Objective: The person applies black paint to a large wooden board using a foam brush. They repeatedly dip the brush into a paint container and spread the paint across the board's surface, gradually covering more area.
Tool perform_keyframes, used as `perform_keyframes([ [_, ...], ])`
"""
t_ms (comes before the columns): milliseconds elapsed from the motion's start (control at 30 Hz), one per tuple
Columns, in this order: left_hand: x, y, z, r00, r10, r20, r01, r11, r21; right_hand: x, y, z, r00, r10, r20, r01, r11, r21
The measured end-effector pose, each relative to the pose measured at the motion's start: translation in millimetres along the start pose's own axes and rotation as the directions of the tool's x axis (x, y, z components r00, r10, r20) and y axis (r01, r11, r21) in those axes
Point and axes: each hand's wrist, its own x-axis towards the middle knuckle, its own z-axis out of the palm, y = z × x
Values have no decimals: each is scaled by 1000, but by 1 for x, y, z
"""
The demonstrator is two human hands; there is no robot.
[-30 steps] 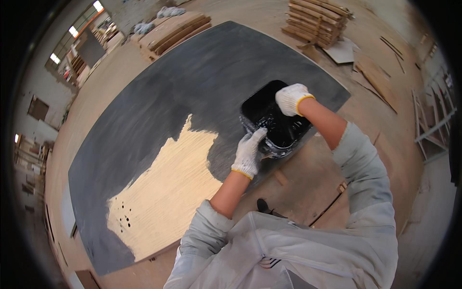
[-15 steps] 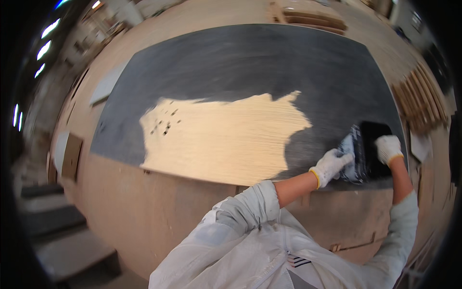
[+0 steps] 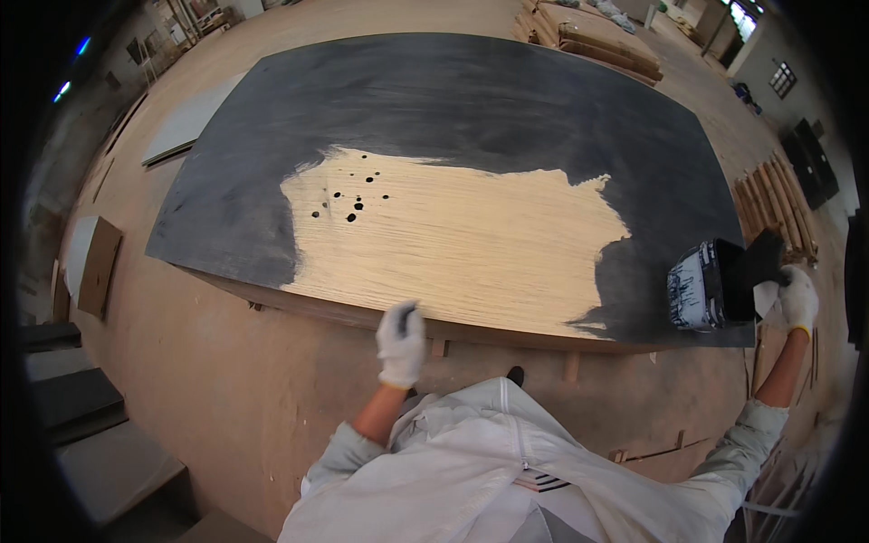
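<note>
A large board (image 3: pixel 453 81) lies in front of me, coated black around a bare pale wood-grain area (image 3: pixel 453 235) with several black drops at its left. On the board's near right corner stands an open, paint-smeared rectangular bucket (image 3: pixel 690 294), dark inside. My right hand (image 3: pixel 798 299), in a white glove, grips a flat black paint tool (image 3: pixel 759 261) with a pale part by the fingers, held at the bucket's right rim. Its exact kind is unclear. My left hand (image 3: pixel 401 346), gloved with a dark smear, hovers by the board's near edge, fingers blurred; no object shows in it.
Wooden strips (image 3: pixel 777 208) are stacked beyond the right end of the board. A pile of panels (image 3: pixel 606 45) lies behind it. A pale panel (image 3: pixel 195 118) and a box-like block (image 3: pixel 98 267) sit to the left, with dark stacked slabs (image 3: pixel 81 398) at lower left.
My left hand has let go of the bucket and moved left. The bucket now stands upright on the board. My right hand has shifted right, the black tool now visible in it.
</note>
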Motion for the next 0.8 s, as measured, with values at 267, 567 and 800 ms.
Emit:
perform_keyframes([
  [267, -44, -135, -225, 937, -283, -205, 333, 903, 273, -62, -240, 6, 964, -75, 254, -96, 795, 598],
  [567, -116, -147, -334, 894, -353, -277, 433, 840, 327, -114, -593, 126, 929, -270, 255, 23, 727, 686],
  [800, -118, -143, -347, 868, -355, -348, 457, 845, 277, -212, -891, -5, 834, -541, 113, 103, 353, 930],
])
